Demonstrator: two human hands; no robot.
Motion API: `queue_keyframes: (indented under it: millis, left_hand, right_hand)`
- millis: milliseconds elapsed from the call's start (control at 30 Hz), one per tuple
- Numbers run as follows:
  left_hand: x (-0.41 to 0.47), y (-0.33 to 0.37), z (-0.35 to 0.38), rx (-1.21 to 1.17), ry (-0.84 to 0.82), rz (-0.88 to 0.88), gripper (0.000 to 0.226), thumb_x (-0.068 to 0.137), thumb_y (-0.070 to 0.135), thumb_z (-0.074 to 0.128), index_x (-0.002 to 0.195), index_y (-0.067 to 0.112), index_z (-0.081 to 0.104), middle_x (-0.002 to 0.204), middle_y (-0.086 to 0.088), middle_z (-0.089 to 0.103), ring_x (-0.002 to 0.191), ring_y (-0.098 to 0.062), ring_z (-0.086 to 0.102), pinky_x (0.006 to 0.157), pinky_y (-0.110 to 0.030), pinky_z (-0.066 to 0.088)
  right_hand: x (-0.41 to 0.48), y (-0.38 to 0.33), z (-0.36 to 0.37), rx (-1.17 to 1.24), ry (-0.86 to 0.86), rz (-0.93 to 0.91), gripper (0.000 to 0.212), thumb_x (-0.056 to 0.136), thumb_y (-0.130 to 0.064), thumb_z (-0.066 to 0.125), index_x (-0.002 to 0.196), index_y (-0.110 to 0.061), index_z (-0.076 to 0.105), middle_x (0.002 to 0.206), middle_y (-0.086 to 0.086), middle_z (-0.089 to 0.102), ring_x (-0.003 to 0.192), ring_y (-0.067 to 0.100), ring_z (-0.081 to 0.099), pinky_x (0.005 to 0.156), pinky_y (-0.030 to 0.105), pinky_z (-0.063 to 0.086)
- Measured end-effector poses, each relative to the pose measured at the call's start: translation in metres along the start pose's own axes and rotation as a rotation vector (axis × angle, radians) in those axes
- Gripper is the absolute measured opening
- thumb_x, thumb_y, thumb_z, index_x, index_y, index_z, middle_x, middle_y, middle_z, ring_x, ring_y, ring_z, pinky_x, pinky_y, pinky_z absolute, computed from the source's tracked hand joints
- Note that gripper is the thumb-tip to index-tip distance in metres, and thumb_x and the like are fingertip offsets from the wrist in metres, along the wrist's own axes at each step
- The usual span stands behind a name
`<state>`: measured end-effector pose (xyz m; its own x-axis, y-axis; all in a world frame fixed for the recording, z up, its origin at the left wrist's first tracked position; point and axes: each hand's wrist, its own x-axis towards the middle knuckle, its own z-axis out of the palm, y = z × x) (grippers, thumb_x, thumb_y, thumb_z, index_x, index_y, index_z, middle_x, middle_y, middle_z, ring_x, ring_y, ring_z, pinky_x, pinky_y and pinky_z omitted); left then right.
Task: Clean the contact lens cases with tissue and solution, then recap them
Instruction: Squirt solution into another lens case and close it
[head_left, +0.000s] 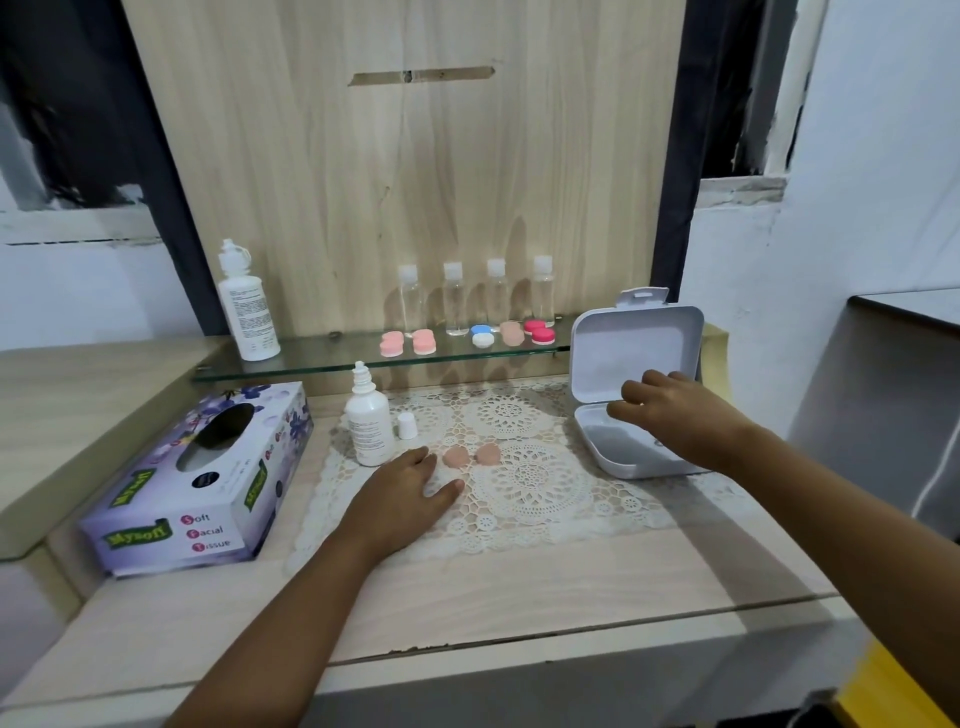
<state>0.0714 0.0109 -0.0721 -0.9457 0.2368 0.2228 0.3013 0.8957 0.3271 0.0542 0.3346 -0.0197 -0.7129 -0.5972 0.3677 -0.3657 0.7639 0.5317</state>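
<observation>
Left hand (402, 493) flat on lace doily (530, 483), fingers straight, just beside peach contact lens case (457, 458). Right hand (670, 410) over open white box (634, 353), fingers curled; cannot tell whether they hold anything.

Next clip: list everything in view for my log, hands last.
Large solution bottle: one, white, on glass shelf.
Small solution bottle: one, white, uncapped, on lace mat.
Cap: one, white, beside small solution bottle.
Clear bottles: four, on shelf.
Shelf lens cases: five; two pink, blue-white, peach, red.
Mat lens case: one, peach.
Tissue box: one, purple, left.
Storage box: one, white, open, right.
Left hand: flat on mat.
Right hand: over storage box.
</observation>
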Motion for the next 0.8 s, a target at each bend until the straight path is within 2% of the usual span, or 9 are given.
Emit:
queue_keyframes:
  millis: [67,133,267,367,533,600,667,800]
  left_hand:
    - [0.001,-0.001,0.000,0.002,-0.002,0.000,0.056,0.094,0.048,0.044,0.133,0.009,0.048,0.149,-0.002,0.035,0.136,-0.017,0.031,0.107,-0.025,0.026]
    - [0.001,-0.001,0.001,0.001,-0.003,-0.002,0.056,0.094,0.048,0.044,0.134,0.009,0.047,0.149,-0.002,0.034,0.137,-0.017,0.031,0.107,-0.026,0.026]
    - [0.001,-0.001,0.001,0.000,-0.003,-0.001,0.056,0.094,0.048,0.043,0.135,0.009,0.046,0.150,-0.002,0.034,0.137,-0.017,0.030,0.107,-0.025,0.026]
    - [0.001,-0.002,0.001,-0.007,0.003,0.002,0.056,0.094,0.048,0.044,0.134,0.009,0.048,0.149,-0.002,0.035,0.136,-0.017,0.031,0.106,-0.025,0.027]
    - [0.002,-0.006,0.002,-0.029,-0.018,-0.006,0.065,0.088,0.060,0.043,0.132,0.013,0.051,0.149,-0.001,0.036,0.135,-0.016,0.033,0.108,-0.030,0.031]
    - [0.002,-0.007,0.001,-0.041,-0.025,-0.006,0.069,0.084,0.065,0.043,0.131,0.015,0.052,0.148,0.000,0.037,0.134,-0.015,0.035,0.107,-0.030,0.032]
    - [0.003,-0.008,0.000,-0.052,-0.035,-0.002,0.064,0.086,0.060,0.049,0.134,0.017,0.050,0.149,0.000,0.035,0.135,-0.014,0.033,0.107,-0.026,0.030]
    - [0.004,-0.009,-0.003,-0.080,-0.062,-0.008,0.069,0.085,0.058,0.053,0.139,0.018,0.043,0.152,0.000,0.030,0.138,-0.013,0.027,0.108,-0.023,0.024]
  right_hand:
    - [0.000,-0.001,0.004,0.038,0.032,0.045,0.054,0.039,0.007,0.083,0.086,-0.013,0.066,0.071,0.006,0.058,0.056,0.025,0.051,0.044,0.032,0.042]
    - [0.003,-0.004,0.003,0.125,0.089,0.129,0.048,0.048,0.004,0.084,0.090,-0.011,0.065,0.074,0.008,0.060,0.058,0.027,0.054,0.046,0.032,0.045]
    - [0.016,-0.026,-0.005,0.496,0.227,0.314,0.031,0.075,-0.009,0.074,0.103,-0.003,0.063,0.090,0.014,0.065,0.078,0.035,0.060,0.063,0.037,0.047]
    - [0.029,-0.051,-0.012,0.712,0.275,0.366,0.028,0.080,-0.018,0.071,0.102,-0.004,0.064,0.087,0.008,0.062,0.077,0.026,0.059,0.068,0.028,0.042]
    - [0.048,-0.093,-0.018,0.953,0.133,0.372,0.030,0.081,-0.032,0.069,0.103,-0.011,0.067,0.091,-0.001,0.060,0.079,0.008,0.055,0.071,0.011,0.039]
    - [0.052,-0.104,-0.015,0.988,0.092,0.372,0.031,0.081,-0.033,0.069,0.102,-0.011,0.069,0.094,0.001,0.064,0.082,0.009,0.057,0.076,0.014,0.043]
    - [0.054,-0.112,-0.012,0.994,0.041,0.377,0.032,0.082,-0.038,0.067,0.103,-0.014,0.069,0.100,0.001,0.066,0.087,0.010,0.058,0.081,0.021,0.045]
    - [0.053,-0.123,-0.008,1.005,-0.024,0.356,0.030,0.085,-0.037,0.063,0.106,-0.015,0.068,0.103,0.002,0.063,0.094,0.012,0.057,0.081,0.022,0.042]
